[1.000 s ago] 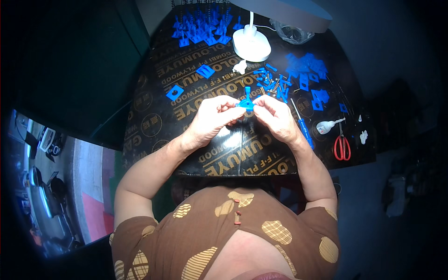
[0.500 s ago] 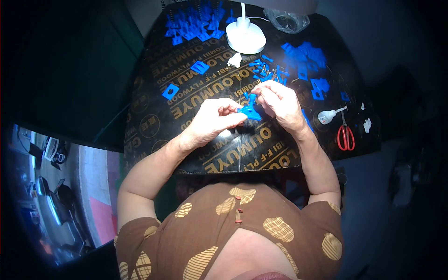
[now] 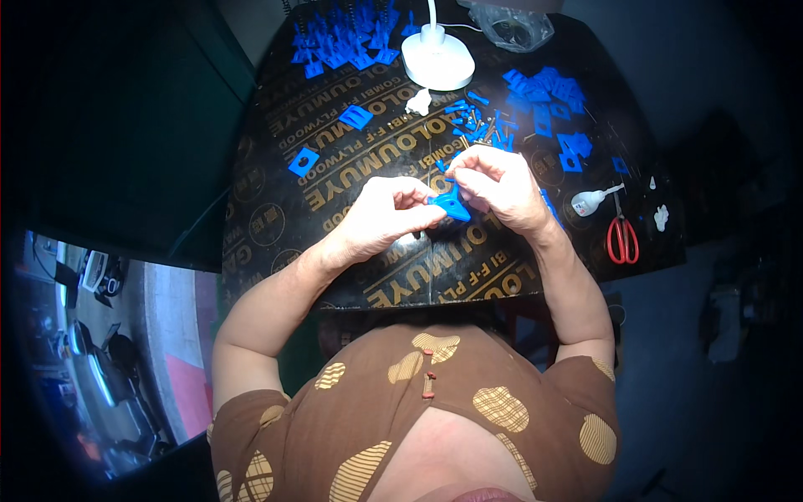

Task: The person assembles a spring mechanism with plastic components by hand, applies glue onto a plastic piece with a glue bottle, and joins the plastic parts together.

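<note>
Between my hands is a blue plastic piece [image 3: 452,209] with a flat square base and a narrow upright part. My left hand [image 3: 378,219] is closed, with thumb and fingers pinching the left edge of the base. My right hand [image 3: 506,191] is closed too, its thumb and fingertips pressed together on the upright part. The fingers hide some of that part. Just beyond the right hand lies a heap of small blue stems with metal pins [image 3: 481,124]. Two loose blue square plates, one [image 3: 304,161] with a round hole and another [image 3: 355,117], lie to the left.
A white lamp base [image 3: 438,63] stands at the back, near a crumpled white lump [image 3: 418,101]. Blue pieces with springs [image 3: 343,42] crowd the far left. Blue plates [image 3: 548,90] are piled at right, with a white squeeze bottle [image 3: 588,202] and red-handled scissors [image 3: 621,241] nearer.
The right hand has shifted slightly right and toward me, its fingertips now lower on the upright part. The left hand keeps its pinch on the base. The whole view has tilted a little.
</note>
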Tool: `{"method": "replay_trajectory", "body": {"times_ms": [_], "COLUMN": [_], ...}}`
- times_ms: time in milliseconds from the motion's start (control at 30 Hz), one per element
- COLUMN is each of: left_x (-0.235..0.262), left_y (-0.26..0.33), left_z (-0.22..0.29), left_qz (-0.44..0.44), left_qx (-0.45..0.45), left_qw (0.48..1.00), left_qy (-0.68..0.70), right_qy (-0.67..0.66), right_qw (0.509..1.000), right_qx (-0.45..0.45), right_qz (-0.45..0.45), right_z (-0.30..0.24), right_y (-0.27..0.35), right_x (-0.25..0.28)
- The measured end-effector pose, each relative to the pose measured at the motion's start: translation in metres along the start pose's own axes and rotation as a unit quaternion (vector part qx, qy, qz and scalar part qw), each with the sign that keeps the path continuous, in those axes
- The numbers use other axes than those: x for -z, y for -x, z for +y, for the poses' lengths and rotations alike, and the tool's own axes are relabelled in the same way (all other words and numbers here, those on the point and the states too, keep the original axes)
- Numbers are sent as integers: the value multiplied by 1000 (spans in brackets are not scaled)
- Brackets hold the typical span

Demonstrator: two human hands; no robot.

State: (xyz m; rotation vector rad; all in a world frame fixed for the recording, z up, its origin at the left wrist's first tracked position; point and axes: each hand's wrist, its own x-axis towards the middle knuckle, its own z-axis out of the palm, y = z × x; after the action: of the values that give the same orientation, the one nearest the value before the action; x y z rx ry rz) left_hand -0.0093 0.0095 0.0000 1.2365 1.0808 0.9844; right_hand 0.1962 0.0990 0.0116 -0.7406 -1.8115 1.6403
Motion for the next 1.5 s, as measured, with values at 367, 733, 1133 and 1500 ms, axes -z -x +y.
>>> {"method": "replay_trajectory", "body": {"times_ms": [367,733,1133,1500], "left_x": [0,-1,-2,-3], "left_y": [1,0,1,0], "left_z": [0,-2,-5,-5], "left_qz": [-8,-2,5,-12], "left_qx": [0,-11,-24,38], "left_qw": [1000,1000,1000,980], "left_qy": [3,16,16,195], "right_qy": [-17,-39,-45,-25], "right_qw": [1000,999,999,999], "right_qx": [-9,-6,1,25], "right_qz": [-7,-15,-12,29], "right_z": [-1,1,3,7], "right_y": [1,1,1,-1], "right_x": [-2,-2,-2,-1]}}
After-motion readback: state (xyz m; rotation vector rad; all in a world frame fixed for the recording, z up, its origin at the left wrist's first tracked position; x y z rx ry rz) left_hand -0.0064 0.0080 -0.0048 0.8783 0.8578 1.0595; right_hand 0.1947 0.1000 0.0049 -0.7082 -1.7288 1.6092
